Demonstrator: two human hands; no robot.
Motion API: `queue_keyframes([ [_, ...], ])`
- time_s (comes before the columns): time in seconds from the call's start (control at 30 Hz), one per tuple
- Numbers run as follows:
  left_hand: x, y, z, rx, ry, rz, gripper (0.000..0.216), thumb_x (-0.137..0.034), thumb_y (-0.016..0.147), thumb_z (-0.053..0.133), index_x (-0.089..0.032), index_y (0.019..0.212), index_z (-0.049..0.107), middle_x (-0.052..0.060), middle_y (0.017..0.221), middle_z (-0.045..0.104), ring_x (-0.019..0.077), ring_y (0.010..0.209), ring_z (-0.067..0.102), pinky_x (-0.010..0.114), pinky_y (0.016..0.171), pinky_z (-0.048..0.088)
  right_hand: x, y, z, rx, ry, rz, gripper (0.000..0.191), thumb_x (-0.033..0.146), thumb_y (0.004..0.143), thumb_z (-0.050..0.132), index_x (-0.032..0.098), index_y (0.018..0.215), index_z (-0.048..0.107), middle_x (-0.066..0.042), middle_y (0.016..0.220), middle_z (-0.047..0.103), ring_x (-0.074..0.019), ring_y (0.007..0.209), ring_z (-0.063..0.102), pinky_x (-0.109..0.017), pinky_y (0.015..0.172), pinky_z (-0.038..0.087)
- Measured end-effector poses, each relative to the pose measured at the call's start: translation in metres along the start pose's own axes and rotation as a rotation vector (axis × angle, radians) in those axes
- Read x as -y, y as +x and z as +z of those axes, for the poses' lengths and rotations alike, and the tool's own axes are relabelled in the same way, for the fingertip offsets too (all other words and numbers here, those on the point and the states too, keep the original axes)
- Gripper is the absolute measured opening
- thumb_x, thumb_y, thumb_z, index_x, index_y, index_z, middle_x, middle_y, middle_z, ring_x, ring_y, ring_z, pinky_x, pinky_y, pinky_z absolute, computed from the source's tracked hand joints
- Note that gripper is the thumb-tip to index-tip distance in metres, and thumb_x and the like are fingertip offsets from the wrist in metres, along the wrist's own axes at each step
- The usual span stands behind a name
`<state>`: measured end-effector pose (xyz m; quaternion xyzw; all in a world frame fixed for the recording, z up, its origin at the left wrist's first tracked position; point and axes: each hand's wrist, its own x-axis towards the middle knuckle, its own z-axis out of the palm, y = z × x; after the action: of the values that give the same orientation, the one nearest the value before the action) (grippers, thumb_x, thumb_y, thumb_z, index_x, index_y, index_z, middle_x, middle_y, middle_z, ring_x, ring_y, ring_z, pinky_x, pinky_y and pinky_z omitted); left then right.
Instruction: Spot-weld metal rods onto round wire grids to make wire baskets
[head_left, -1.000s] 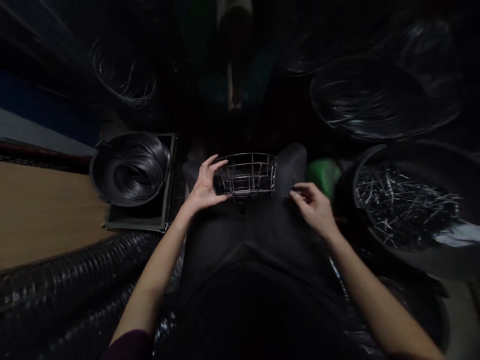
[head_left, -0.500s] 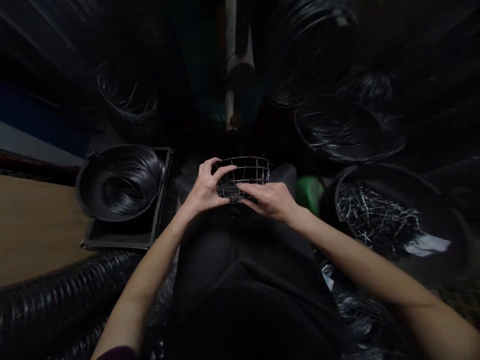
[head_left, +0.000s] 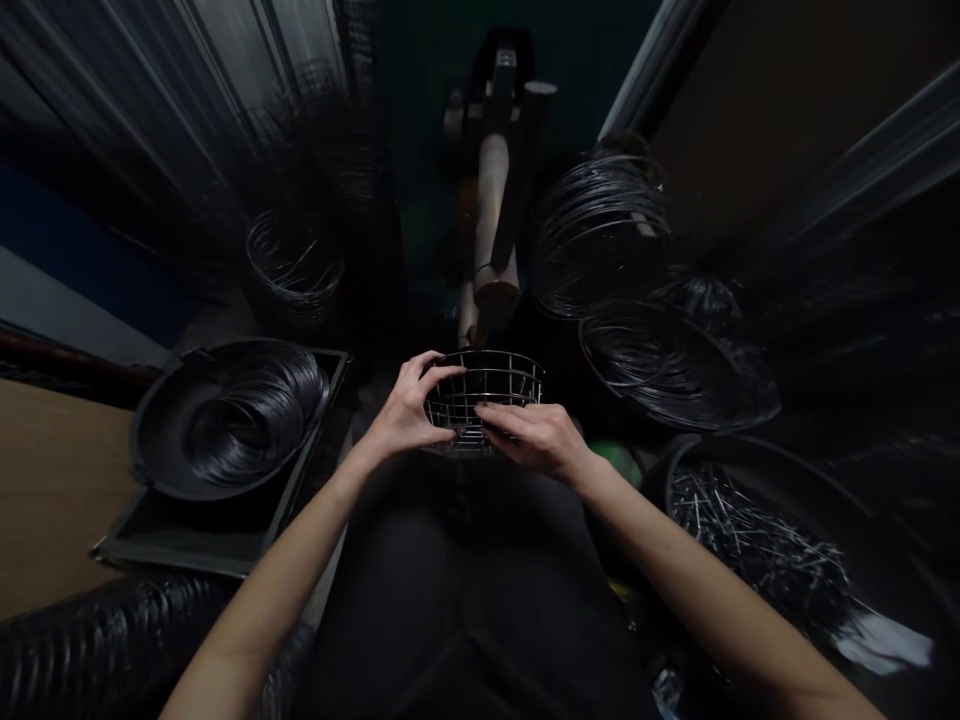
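Note:
A small round wire basket (head_left: 495, 385) with a shiny metal grid is held above my lap. My left hand (head_left: 409, 408) grips its left side, with the thumb low and the fingers curled over the wires. Against the near right side of the basket lies my right hand (head_left: 536, 435), its fingers together and pressed to the grid, the fingertips partly hidden. Just beyond the basket stands the pale cylindrical arm (head_left: 493, 210) of a machine.
To the left, a dark basin (head_left: 161, 430) with a coil of wire (head_left: 255, 410) rests on a crate (head_left: 187, 540). At right, a black tub (head_left: 787, 480) holds many short wire pieces (head_left: 750, 535). Behind it lie more wire coils (head_left: 637, 350). A green object (head_left: 619, 460) sits near my right wrist.
The view has tilted up, so more of the machine shows and the surroundings sit lower. Both hands keep the wire basket in nearly the same grip.

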<state>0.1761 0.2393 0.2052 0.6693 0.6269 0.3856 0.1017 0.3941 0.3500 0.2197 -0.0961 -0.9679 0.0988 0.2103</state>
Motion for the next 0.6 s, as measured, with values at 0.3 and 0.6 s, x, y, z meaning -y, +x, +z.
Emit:
queue_keyframes([
  [0.3,0.002,-0.004,0.007,-0.032,-0.016,-0.020,0.080,-0.024,0.058,0.086,-0.027,0.131,0.054,0.013,0.140,0.043,0.0357,0.131,0.044,0.054,0.111,0.041,-0.005,0.002,0.000,-0.157,-0.085,-0.186,0.024,0.024,0.095,0.056,0.022,0.112,0.071,-0.001,0.110,0.074,-0.0131,0.077,0.074,-0.022,0.061,0.057],
  [0.6,0.004,0.014,0.005,-0.012,-0.027,-0.101,0.078,-0.022,0.059,0.084,-0.024,0.131,0.055,0.013,0.140,0.043,0.0340,0.132,0.044,0.052,0.113,0.039,-0.022,0.013,0.005,-0.130,-0.117,-0.121,0.024,0.028,0.095,0.058,0.023,0.114,0.071,0.000,0.108,0.075,-0.0110,0.071,0.073,-0.020,0.063,0.056],
])
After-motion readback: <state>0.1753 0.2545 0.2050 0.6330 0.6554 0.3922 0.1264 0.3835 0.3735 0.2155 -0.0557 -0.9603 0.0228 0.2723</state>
